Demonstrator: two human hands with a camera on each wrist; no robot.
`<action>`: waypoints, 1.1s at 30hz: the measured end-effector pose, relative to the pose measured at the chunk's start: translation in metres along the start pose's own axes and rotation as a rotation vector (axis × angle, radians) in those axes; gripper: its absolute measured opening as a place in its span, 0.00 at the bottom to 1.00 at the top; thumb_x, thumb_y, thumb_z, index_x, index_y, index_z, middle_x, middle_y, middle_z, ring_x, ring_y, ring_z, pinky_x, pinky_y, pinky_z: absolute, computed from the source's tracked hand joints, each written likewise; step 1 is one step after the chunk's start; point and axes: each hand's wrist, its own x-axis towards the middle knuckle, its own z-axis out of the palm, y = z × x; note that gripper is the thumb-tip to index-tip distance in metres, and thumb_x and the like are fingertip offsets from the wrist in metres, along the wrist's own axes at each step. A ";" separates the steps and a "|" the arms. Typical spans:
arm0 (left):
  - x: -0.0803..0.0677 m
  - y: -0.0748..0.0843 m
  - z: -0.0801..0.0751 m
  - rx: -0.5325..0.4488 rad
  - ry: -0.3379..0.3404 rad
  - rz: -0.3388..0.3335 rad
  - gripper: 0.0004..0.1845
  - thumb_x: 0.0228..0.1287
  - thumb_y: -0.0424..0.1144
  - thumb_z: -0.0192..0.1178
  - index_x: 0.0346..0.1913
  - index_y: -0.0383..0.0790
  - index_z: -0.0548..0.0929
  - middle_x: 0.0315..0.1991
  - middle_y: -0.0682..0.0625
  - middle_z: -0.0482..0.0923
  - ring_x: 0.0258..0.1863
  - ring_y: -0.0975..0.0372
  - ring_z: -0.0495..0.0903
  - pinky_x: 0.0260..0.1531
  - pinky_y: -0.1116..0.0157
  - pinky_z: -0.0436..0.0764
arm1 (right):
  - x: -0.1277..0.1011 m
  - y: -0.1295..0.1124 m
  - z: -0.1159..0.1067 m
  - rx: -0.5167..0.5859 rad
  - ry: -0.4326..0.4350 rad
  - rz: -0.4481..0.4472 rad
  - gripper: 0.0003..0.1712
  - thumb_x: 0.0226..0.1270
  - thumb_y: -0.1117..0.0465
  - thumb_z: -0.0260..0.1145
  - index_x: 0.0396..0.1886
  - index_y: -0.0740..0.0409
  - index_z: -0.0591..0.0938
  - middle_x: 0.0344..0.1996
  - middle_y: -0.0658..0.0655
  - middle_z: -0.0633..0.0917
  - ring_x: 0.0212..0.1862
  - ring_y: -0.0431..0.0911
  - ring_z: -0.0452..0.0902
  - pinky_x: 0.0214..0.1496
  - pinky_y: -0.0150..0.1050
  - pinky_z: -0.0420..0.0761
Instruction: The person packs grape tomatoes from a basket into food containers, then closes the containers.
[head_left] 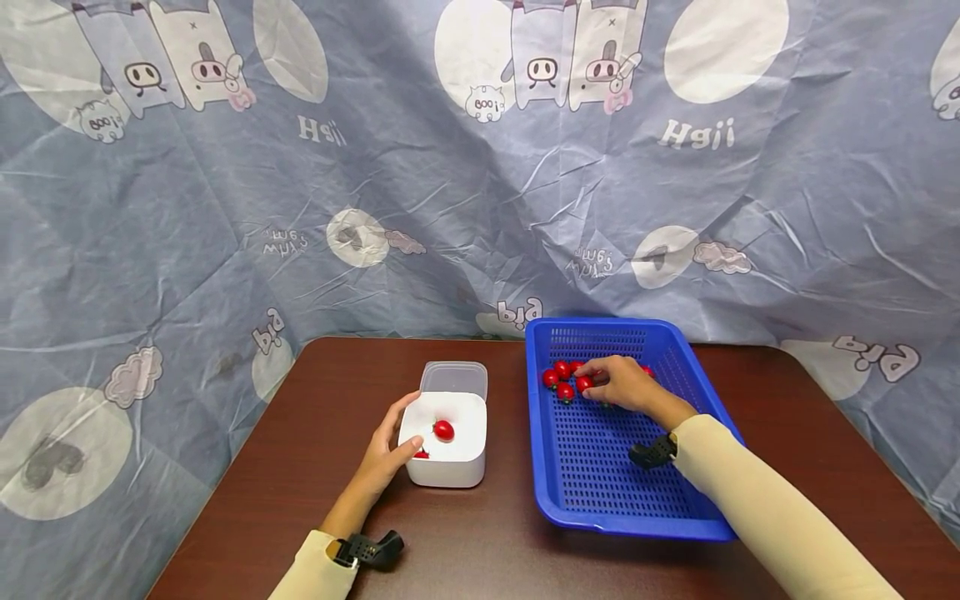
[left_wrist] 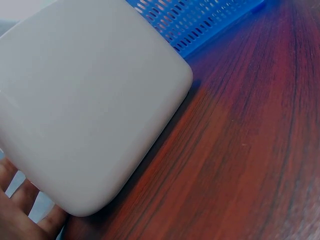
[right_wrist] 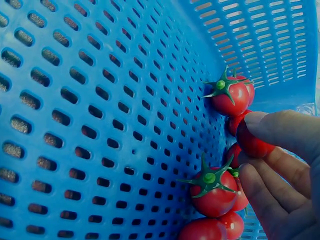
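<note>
A white square container (head_left: 450, 477) stands on the table, with one red cherry tomato (head_left: 443, 430) in the middle and another partly hidden near its left front corner. My left hand (head_left: 386, 446) grips the container's left side, thumb at the rim; its fingers show beside the wall in the left wrist view. Inside the blue basket (head_left: 551, 500), my right hand (head_left: 624, 385) pinches a cherry tomato (right_wrist: 254, 142) between thumb and fingers. Several more tomatoes with green stems lie around it, such as one tomato (right_wrist: 214, 195) close below the fingers.
A clear plastic lid (head_left: 454, 377) lies behind the white container. The basket's raised walls surround the right hand. Past the far edge of the brown table (head_left: 300, 417) hangs a grey-blue patterned cloth (head_left: 420, 167).
</note>
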 end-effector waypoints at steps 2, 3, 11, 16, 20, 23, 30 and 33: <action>0.000 -0.001 0.000 0.001 -0.001 0.003 0.35 0.63 0.36 0.57 0.73 0.46 0.60 0.67 0.41 0.64 0.63 0.44 0.65 0.57 0.64 0.71 | 0.000 -0.001 0.000 0.000 0.009 -0.003 0.19 0.53 0.63 0.75 0.47 0.60 0.86 0.42 0.62 0.86 0.43 0.53 0.84 0.43 0.49 0.81; 0.000 -0.001 0.000 0.001 -0.001 0.005 0.35 0.62 0.36 0.57 0.73 0.46 0.60 0.67 0.41 0.64 0.63 0.44 0.65 0.57 0.64 0.72 | 0.000 -0.002 0.000 0.005 0.014 -0.004 0.19 0.53 0.63 0.75 0.47 0.60 0.86 0.41 0.61 0.86 0.43 0.52 0.84 0.44 0.49 0.81; 0.001 -0.003 0.000 -0.015 -0.014 0.018 0.36 0.63 0.35 0.57 0.73 0.42 0.58 0.66 0.39 0.64 0.62 0.44 0.65 0.55 0.65 0.73 | 0.000 -0.013 -0.007 0.073 0.060 0.007 0.19 0.54 0.63 0.74 0.48 0.59 0.85 0.39 0.58 0.87 0.43 0.51 0.84 0.47 0.51 0.79; 0.001 -0.001 0.001 -0.023 -0.014 0.035 0.36 0.63 0.34 0.56 0.73 0.41 0.58 0.66 0.37 0.65 0.61 0.49 0.68 0.55 0.65 0.73 | 0.002 -0.019 -0.009 0.095 0.051 -0.018 0.19 0.56 0.62 0.73 0.49 0.59 0.85 0.42 0.59 0.87 0.44 0.50 0.84 0.48 0.51 0.79; 0.000 0.001 0.001 -0.012 -0.011 0.036 0.35 0.63 0.33 0.56 0.73 0.42 0.58 0.66 0.38 0.65 0.60 0.51 0.69 0.53 0.65 0.74 | 0.003 -0.027 -0.010 0.102 0.071 -0.046 0.19 0.56 0.63 0.73 0.49 0.59 0.85 0.41 0.58 0.87 0.43 0.49 0.84 0.47 0.50 0.80; 0.000 0.002 0.001 -0.014 -0.014 0.040 0.35 0.63 0.33 0.56 0.73 0.42 0.58 0.65 0.37 0.65 0.59 0.50 0.69 0.53 0.65 0.75 | 0.003 -0.035 -0.010 0.121 0.101 -0.063 0.20 0.55 0.63 0.74 0.49 0.59 0.85 0.39 0.58 0.88 0.41 0.48 0.85 0.46 0.47 0.80; 0.000 0.000 0.000 -0.019 -0.015 0.035 0.36 0.62 0.32 0.56 0.73 0.39 0.57 0.66 0.35 0.64 0.60 0.45 0.68 0.52 0.65 0.75 | 0.006 -0.050 -0.008 0.194 0.133 -0.132 0.21 0.55 0.65 0.73 0.50 0.63 0.84 0.38 0.59 0.88 0.38 0.47 0.85 0.41 0.40 0.82; 0.000 -0.001 0.000 -0.018 -0.012 0.034 0.36 0.62 0.32 0.55 0.73 0.37 0.56 0.66 0.35 0.64 0.60 0.42 0.67 0.53 0.65 0.75 | 0.007 -0.054 -0.008 0.205 0.153 -0.150 0.21 0.55 0.64 0.73 0.50 0.63 0.84 0.37 0.57 0.88 0.38 0.47 0.85 0.41 0.40 0.82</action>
